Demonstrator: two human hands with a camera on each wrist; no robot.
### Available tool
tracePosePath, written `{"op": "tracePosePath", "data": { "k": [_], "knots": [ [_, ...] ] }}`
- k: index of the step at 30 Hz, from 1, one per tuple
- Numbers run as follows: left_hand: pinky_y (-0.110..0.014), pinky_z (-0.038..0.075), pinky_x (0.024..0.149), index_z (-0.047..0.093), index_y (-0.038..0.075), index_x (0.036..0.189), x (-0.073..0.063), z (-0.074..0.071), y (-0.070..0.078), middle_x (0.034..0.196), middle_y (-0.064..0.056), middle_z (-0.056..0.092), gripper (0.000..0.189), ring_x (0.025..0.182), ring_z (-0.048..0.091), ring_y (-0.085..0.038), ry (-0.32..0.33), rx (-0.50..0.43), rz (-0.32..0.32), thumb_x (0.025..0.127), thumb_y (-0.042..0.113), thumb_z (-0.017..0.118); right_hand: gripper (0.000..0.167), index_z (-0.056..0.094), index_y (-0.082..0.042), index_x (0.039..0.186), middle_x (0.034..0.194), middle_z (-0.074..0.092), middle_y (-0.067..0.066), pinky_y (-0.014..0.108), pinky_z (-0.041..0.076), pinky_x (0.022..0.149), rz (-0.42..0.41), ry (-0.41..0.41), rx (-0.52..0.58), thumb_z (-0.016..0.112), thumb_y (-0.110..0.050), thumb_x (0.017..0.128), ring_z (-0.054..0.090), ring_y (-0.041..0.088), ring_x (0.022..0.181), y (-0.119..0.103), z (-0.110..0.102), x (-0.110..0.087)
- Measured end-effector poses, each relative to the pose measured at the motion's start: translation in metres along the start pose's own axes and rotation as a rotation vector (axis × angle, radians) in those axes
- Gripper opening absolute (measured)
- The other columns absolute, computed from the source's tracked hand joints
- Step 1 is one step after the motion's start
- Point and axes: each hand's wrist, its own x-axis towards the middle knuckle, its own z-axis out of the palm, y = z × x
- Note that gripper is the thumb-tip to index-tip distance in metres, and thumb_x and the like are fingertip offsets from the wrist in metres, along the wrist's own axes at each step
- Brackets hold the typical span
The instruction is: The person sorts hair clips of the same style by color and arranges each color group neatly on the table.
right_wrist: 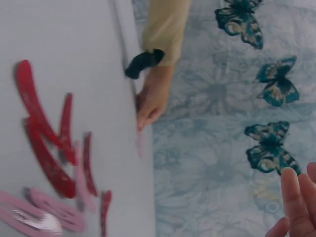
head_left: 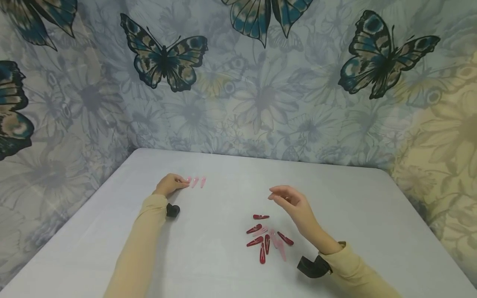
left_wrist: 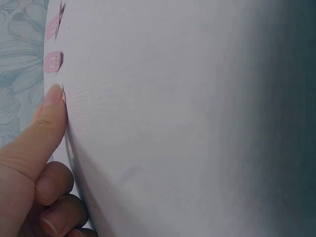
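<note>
**Pink clips in a row, red pile under my right hand**

My left hand (head_left: 170,184) rests on the counter (head_left: 231,174), far left of centre. Its fingers (left_wrist: 52,106) are loosely curled, the forefinger tip touching the nearest clip in the pink row (head_left: 196,181); whether it pinches that clip I cannot tell. Three pink clips lie side by side there, pointing toward me.

My right hand (head_left: 292,203) hangs above the counter, fingers (right_wrist: 296,197) relaxed and slightly bent, holding nothing. Just below and left of it sits the pile (head_left: 267,236): dark red clips mixed with a few pink ones, some overlapping. One red clip (head_left: 261,217) lies a little apart, nearest my fingertips.

Behind the counter hangs a butterfly cloth (head_left: 261,82).
</note>
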Motion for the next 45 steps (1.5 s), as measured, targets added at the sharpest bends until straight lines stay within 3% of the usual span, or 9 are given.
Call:
{"op": "tracePosePath", "data": {
  "k": [5, 9, 16, 22, 29, 34, 39, 45],
  "knots": [
    [-0.045, 0.045, 0.094, 0.073, -0.001, 0.098, -0.001, -0.002, 0.004, 0.123, -0.023, 0.066, 0.024, 0.104, 0.060, -0.035, -0.006, -0.003, -0.001, 0.090, 0.021, 0.070, 0.023, 0.065, 0.002, 0.114, 0.096, 0.067, -0.013, 0.018, 0.045, 0.081, 0.143, 0.014, -0.140, 0.059, -0.011, 0.096, 0.056, 0.000, 0.089, 0.022, 0.007, -0.010],
    [-0.047, 0.045, 0.094, 0.073, -0.002, 0.098, -0.003, -0.003, 0.005, 0.123, -0.023, 0.066, 0.025, 0.106, 0.060, -0.037, -0.013, -0.001, 0.007, 0.090, 0.021, 0.070, 0.022, 0.067, 0.003, 0.109, 0.095, 0.069, 0.002, 0.019, 0.040, 0.071, 0.152, 0.020, -0.226, 0.063, -0.011, 0.093, 0.049, 0.000, 0.081, 0.037, 0.009, -0.014],
    [-0.051, 0.043, 0.099, 0.073, 0.000, 0.098, 0.000, 0.004, -0.002, 0.125, -0.024, 0.064, 0.025, 0.111, 0.059, -0.039, -0.002, -0.014, -0.004, 0.090, 0.023, 0.069, 0.017, 0.070, -0.003, 0.104, 0.100, 0.072, 0.012, 0.021, 0.042, 0.077, 0.197, -0.026, -0.366, 0.066, -0.012, 0.090, 0.051, 0.000, 0.084, 0.051, 0.009, -0.015],
    [-0.046, 0.045, 0.091, 0.074, 0.000, 0.099, 0.001, 0.005, -0.005, 0.122, -0.024, 0.065, 0.026, 0.100, 0.059, -0.034, 0.001, -0.009, 0.003, 0.089, 0.024, 0.070, 0.010, 0.074, -0.007, 0.094, 0.093, 0.074, 0.007, 0.022, 0.041, 0.071, 0.141, -0.052, -0.498, 0.070, -0.008, 0.085, 0.049, 0.007, 0.082, 0.059, 0.006, -0.017],
    [-0.038, 0.043, 0.082, 0.073, 0.001, 0.100, 0.000, 0.002, -0.004, 0.117, -0.023, 0.066, 0.026, 0.090, 0.055, -0.026, -0.003, 0.004, -0.004, 0.089, 0.024, 0.070, 0.013, 0.076, -0.004, 0.093, 0.089, 0.075, 0.006, 0.022, 0.037, 0.069, 0.047, -0.117, -0.547, 0.073, -0.007, 0.081, 0.047, 0.004, 0.076, 0.065, 0.004, -0.017],
    [-0.033, 0.041, 0.078, 0.073, 0.001, 0.100, 0.001, 0.003, -0.004, 0.114, -0.022, 0.067, 0.027, 0.087, 0.053, -0.024, -0.006, 0.012, -0.006, 0.089, 0.026, 0.070, 0.016, 0.076, -0.004, 0.091, 0.078, 0.071, -0.002, 0.023, 0.038, 0.073, 0.032, -0.158, -0.574, 0.077, -0.010, 0.077, 0.045, 0.003, 0.076, 0.068, 0.004, -0.019],
    [-0.037, 0.043, 0.081, 0.072, 0.000, 0.097, 0.000, 0.001, -0.002, 0.109, -0.020, 0.067, 0.027, 0.089, 0.055, -0.027, 0.001, 0.019, -0.008, 0.089, 0.026, 0.070, 0.015, 0.076, -0.004, 0.089, 0.074, 0.069, -0.004, 0.022, 0.036, 0.069, 0.020, -0.161, -0.598, 0.079, -0.009, 0.076, 0.041, 0.004, 0.074, 0.068, 0.006, -0.020],
    [-0.040, 0.044, 0.084, 0.072, 0.000, 0.096, -0.002, 0.001, -0.001, 0.113, -0.022, 0.067, 0.026, 0.091, 0.057, -0.029, 0.007, 0.014, 0.007, 0.090, 0.026, 0.069, 0.013, 0.076, -0.005, 0.087, 0.074, 0.070, -0.003, 0.022, 0.035, 0.066, 0.002, -0.160, -0.645, 0.080, -0.009, 0.076, 0.040, 0.006, 0.073, 0.065, 0.009, -0.020]
  ]
}}
